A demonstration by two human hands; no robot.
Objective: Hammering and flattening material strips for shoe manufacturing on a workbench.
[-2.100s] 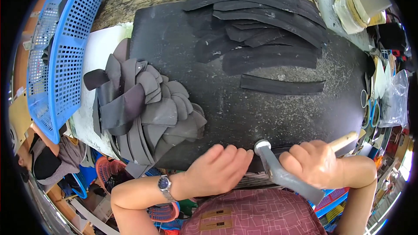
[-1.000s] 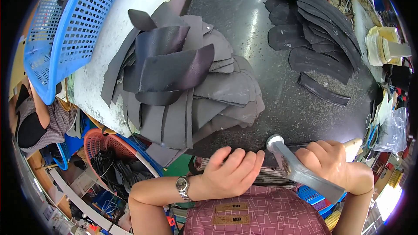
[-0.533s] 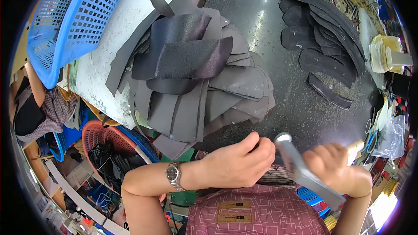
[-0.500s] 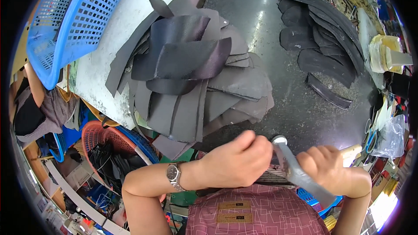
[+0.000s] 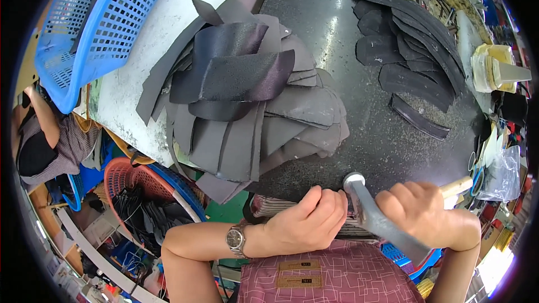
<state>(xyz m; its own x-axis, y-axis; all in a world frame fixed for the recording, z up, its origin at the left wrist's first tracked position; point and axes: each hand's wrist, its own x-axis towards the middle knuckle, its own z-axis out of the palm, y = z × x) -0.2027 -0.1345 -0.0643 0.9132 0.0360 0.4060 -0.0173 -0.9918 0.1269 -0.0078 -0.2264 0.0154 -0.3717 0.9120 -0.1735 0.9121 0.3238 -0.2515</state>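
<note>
My right hand (image 5: pixel 412 209) is wrapped round a hammer (image 5: pixel 377 220) near the table's front edge. Its grey metal head points left, with a round bright face, and its pale wooden handle sticks out to the right of the fist. Just left of the hammer face, my left hand (image 5: pixel 309 217) has its fingers curled and pressed together at the edge; what they hold, if anything, is hidden. Ahead on the dark table slab (image 5: pixel 314 177) lies a big fanned pile of dark grey curved sheet pieces (image 5: pixel 241 78). A smaller stack of black curved pieces (image 5: pixel 418 50) lies to the right.
A single narrow black strip (image 5: pixel 418 116) lies below the right stack. Blue basket (image 5: pixel 120 22) stands far left, over a white board (image 5: pixel 163 22). A tub with a brush (image 5: pixel 494 70) is at the right. An orange basket (image 5: pixel 120 168) of black pieces stands lower left. Another person (image 5: pixel 53 134) is at the left.
My left hand has dropped slightly toward me and left. The hammer head has shifted a little left, still in my right hand. The piles lie as before.
</note>
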